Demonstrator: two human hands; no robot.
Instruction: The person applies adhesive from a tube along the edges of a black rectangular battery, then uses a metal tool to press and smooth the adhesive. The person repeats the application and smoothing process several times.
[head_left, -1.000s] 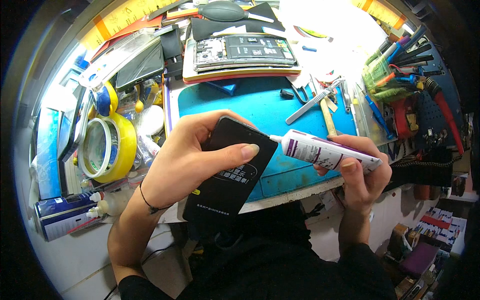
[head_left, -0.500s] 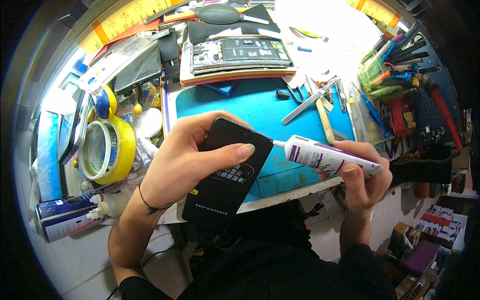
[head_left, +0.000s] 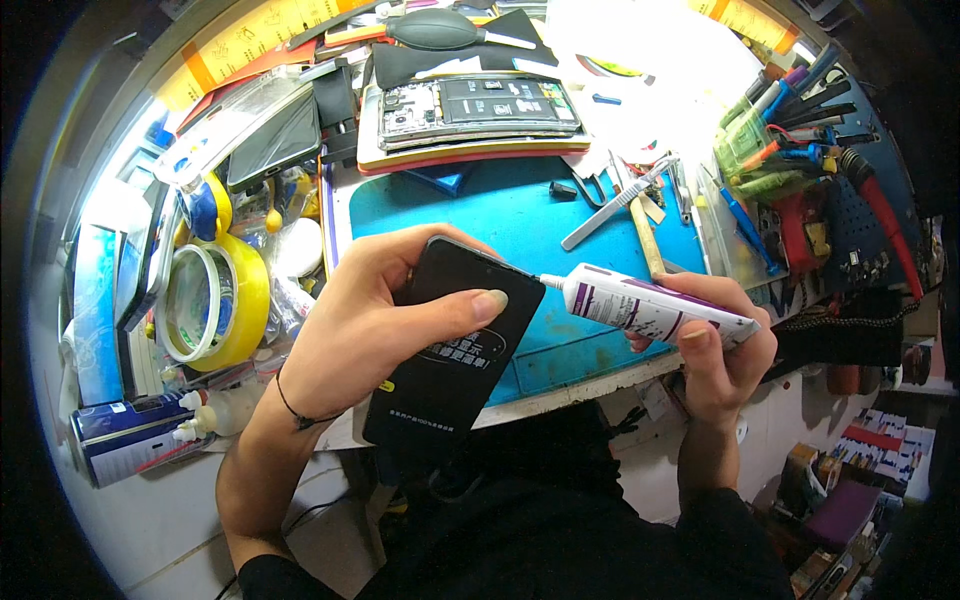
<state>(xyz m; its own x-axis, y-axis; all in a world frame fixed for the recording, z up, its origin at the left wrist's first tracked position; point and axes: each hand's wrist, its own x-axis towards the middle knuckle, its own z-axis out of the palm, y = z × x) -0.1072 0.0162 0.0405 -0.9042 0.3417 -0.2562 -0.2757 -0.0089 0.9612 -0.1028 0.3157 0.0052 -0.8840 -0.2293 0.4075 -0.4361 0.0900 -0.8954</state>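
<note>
Head view, sole entry: one black phone-shaped panel (head_left: 440,375), flat and thin, pale printing on its face, tilted, held above the near edge of the bench with its upper end over the blue mat (head_left: 430,205). Left hand (head_left: 365,320): closed round the panel's upper left part, thumb laid across the face, fingers behind and mostly hidden. Right hand (head_left: 728,350): curled about one white-and-purple tube (head_left: 625,303), pinched toward its tail between thumb and fingers, the narrow nozzle (head_left: 551,282) pointing at the panel's upper right corner; whether tip and edge touch cannot be told. Handling, by judgement: panel likely light and stiff, its smooth face apt to slip or smear, its edges and corners probably brittle under bending; best held by the long sides with an even grip, thumb pressure slight. Tube likely light and soft-walled, giving readily under the fingers; the tail end suits a measured squeeze, whereas a hard pinch could release too much, and the slim nozzle should bear no load. Adjoining stock: one opened phone (head_left: 490,108) with its inner parts exposed, on a stack beyond the mat; one pair of tweezers (head_left: 608,216) on the mat; one yellow tape roll (head_left: 252,305) at left.
</note>
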